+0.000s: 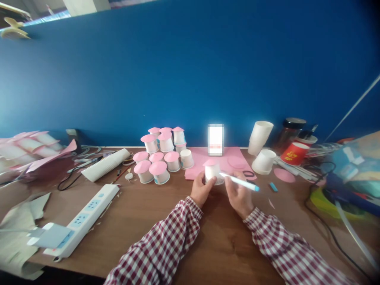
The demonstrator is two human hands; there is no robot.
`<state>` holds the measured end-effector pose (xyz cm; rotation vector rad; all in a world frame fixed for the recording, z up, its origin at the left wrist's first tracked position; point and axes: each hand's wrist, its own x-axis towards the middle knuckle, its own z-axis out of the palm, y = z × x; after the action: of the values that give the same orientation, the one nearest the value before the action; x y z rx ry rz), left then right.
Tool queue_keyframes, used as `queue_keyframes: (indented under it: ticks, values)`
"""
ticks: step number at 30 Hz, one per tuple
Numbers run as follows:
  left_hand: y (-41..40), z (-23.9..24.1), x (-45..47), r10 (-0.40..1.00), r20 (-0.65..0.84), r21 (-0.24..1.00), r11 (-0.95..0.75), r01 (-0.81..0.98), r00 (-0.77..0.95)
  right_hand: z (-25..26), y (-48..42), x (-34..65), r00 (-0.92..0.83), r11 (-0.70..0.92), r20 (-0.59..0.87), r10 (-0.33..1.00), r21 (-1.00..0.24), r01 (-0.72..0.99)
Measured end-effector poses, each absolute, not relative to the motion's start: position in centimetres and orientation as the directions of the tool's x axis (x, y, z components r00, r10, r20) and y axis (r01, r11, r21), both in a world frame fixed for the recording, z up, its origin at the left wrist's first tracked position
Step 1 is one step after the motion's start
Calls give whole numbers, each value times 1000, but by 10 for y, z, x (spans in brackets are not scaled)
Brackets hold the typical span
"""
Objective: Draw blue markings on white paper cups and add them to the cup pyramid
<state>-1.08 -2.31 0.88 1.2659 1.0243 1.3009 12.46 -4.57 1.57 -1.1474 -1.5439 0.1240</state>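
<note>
My left hand (pixel 202 187) grips a white paper cup (pixel 211 173) that stands upside down with a pink paper cone (pixel 210 162) on top. Between the fingers of my right hand (pixel 238 194) is a white marker (pixel 240 181) with a light blue end, its tip close to the cup's side. A small blue marker cap (pixel 273 187) lies on the table to the right. Behind the cup are pink paper sheets (pixel 202 168), with dark scissors handles (pixel 248 174) at their right edge.
Several pink-topped cups (pixel 158 169) stand left of centre beside an uncovered cup (pixel 187 158). A long cup stack (pixel 106 164) and a power strip (pixel 86 217) lie further left. On the right are stacked cups (pixel 259 136), a red cup (pixel 295 153) and a black cable (pixel 322 223). A blue partition (pixel 190 75) rises behind.
</note>
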Motion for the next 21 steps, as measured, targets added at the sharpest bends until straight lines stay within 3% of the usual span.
queue_keyframes:
  ticks: [21]
  values:
    - [-22,3,-11,982,175,985,-174,-16,65,15,-47,125,89,547,713,696,-607,576]
